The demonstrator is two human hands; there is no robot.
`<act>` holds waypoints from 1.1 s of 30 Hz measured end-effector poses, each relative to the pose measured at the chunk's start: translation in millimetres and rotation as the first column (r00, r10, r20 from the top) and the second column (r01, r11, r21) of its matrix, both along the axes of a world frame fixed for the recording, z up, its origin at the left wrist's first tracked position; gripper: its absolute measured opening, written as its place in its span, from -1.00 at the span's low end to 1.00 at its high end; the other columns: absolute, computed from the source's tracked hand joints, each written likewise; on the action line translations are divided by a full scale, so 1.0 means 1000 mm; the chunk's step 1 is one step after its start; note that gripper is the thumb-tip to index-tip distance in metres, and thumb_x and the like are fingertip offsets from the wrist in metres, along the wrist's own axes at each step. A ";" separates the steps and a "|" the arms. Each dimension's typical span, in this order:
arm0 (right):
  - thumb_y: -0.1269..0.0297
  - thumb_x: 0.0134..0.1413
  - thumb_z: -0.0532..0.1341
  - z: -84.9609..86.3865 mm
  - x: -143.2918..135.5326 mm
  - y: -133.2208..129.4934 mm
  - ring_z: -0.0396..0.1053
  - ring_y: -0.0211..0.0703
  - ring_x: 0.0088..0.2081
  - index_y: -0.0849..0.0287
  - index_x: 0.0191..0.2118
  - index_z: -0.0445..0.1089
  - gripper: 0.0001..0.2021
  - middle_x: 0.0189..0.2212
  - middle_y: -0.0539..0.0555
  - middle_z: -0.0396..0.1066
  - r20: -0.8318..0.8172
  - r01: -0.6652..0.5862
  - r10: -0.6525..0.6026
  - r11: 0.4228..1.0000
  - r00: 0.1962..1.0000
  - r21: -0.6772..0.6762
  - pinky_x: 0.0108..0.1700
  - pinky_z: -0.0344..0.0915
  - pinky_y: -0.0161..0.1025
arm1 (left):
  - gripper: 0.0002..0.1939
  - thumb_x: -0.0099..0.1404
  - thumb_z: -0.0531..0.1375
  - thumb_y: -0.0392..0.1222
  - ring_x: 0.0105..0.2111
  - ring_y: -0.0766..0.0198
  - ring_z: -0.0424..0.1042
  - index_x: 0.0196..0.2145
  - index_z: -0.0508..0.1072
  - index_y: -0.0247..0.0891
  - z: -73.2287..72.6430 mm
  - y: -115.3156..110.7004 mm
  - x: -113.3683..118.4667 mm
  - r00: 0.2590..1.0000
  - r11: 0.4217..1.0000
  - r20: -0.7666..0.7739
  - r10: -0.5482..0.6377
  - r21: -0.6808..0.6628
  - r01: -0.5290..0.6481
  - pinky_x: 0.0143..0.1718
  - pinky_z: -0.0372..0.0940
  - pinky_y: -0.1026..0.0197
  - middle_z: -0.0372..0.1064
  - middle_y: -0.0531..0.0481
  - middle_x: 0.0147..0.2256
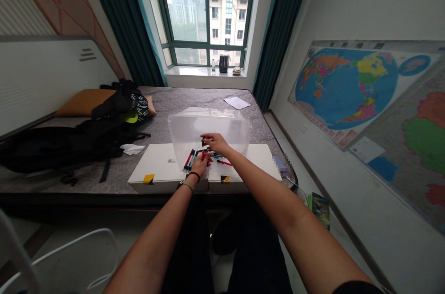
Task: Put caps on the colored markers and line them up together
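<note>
My left hand [200, 164] is closed on a red pen [203, 155], low over the front of a clear plastic bin [208, 127]. Just above it, my right hand [216, 142] pinches a dark, thin piece [203, 141] that points down toward the red pen; whether the two touch is too small to tell. Several pens and markers [188, 159] in red, black, white and teal lie around my hands. A red pen [224, 162] rests to the right of them. Two white boxes [153, 162] with yellow and black corner marks stand side by side beneath.
Black bags [79, 138] and a white tissue [132, 149] lie left on the mattress [156, 99]. A white paper [237, 102] is behind the bin. A blurred item [283, 165] sits at the right edge. A green book [319, 209] stands beside the bed.
</note>
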State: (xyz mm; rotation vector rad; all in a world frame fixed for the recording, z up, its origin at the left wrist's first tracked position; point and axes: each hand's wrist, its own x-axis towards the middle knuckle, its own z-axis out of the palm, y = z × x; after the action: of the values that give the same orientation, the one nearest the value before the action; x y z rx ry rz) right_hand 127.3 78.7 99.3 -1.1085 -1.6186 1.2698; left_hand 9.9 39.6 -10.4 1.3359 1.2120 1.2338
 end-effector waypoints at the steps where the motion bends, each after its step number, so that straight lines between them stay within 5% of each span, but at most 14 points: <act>1: 0.44 0.14 0.18 -0.003 -0.001 0.000 0.44 -0.31 -0.36 0.16 -0.07 0.47 -0.75 -0.28 0.08 0.49 0.022 0.001 -0.001 1.000 1.000 0.015 -0.33 0.40 -0.36 | -0.48 0.16 0.15 0.25 -0.58 0.36 0.33 -0.28 0.51 -0.32 0.000 0.000 0.000 1.000 1.000 -0.003 0.002 -0.002 -0.002 -0.52 0.26 0.30 0.45 -0.06 -0.48; 8: 0.37 0.09 0.23 -0.022 0.000 -0.004 0.42 -0.30 -0.37 0.09 -0.11 0.50 -0.77 -0.35 0.00 0.49 0.191 0.028 -0.047 0.995 0.981 0.098 -0.24 0.39 -0.31 | -0.44 0.14 0.12 0.31 -0.61 0.33 0.33 -0.40 0.49 -0.32 0.006 -0.003 0.001 0.999 1.000 -0.037 0.010 0.004 -0.009 -0.53 0.24 0.27 0.43 -0.07 -0.54; 24: 0.30 0.01 0.29 -0.030 -0.001 -0.010 0.43 -0.24 -0.33 0.15 -0.25 0.49 -0.85 -0.34 0.03 0.51 0.137 0.104 -0.117 0.989 0.984 0.103 -0.24 0.37 -0.29 | -0.46 0.23 0.02 0.28 -0.67 0.32 0.24 -0.60 0.38 -0.23 -0.006 0.003 -0.004 0.983 0.998 -0.181 0.021 0.065 -0.009 -0.59 0.07 0.27 0.28 0.01 -0.67; 33: 0.17 -0.18 0.38 -0.044 -0.007 -0.015 0.38 -0.24 -0.41 0.19 -0.34 0.43 -0.74 -0.45 0.00 0.45 0.069 0.321 -0.339 0.927 0.938 0.196 -0.30 0.33 -0.28 | -0.48 0.29 -0.04 0.19 -0.63 0.32 0.23 -0.62 0.32 -0.24 -0.001 0.002 -0.007 0.944 0.996 -0.327 -0.034 0.063 0.058 -0.54 0.08 0.26 0.21 0.06 -0.68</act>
State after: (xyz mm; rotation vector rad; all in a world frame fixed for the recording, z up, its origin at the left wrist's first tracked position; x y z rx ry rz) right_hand 120.0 63.9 55.8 -1.2829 -1.5075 0.8410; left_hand 2.6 42.1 -11.8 1.6612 1.3648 1.0577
